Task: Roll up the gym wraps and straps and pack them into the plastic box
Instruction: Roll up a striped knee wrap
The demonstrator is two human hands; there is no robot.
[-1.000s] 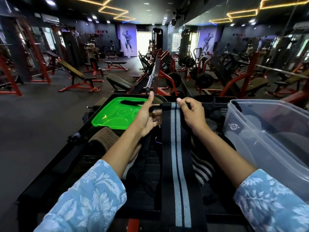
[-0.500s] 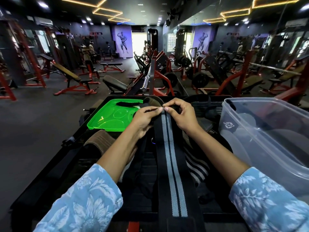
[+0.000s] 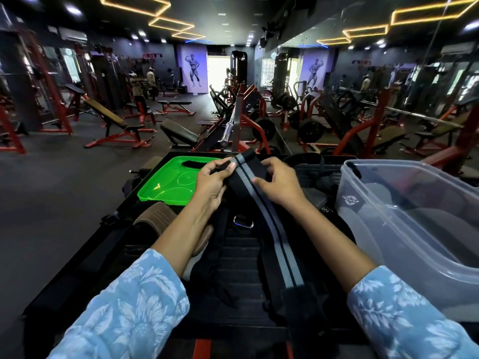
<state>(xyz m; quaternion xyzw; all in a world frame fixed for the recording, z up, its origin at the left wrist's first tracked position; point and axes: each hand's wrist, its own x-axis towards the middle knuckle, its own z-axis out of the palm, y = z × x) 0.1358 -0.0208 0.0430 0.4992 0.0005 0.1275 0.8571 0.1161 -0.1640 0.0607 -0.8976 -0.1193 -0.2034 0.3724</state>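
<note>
head view: both hands at the far end of the wrap, over the black desk
change: a second ago the wrap [image 3: 269, 216] lay flat with both hands only pinching its far edge; now that end is folded over into a first turn and lifted off the desk [image 3: 241, 257]
meaning: rolling looks just started; most of the striped length still trails loose toward the person
left grip: left hand [image 3: 211, 183] has fingers curled and narrow, pinching the left side of the folded end
right grip: right hand [image 3: 278, 183] has fingers curled over the right side of the fold, thumb tucked under, holding it
wrap location: top end between both hands, tail lying on the desk toward the near edge
box: clear plastic box [image 3: 404, 229] just right of the right forearm, wrap not in it yet
other: green lid [image 3: 166, 185] left of the hands; brown belt [image 3: 155, 218] near the left forearm; metal clip [image 3: 243, 222] below the hands
</note>
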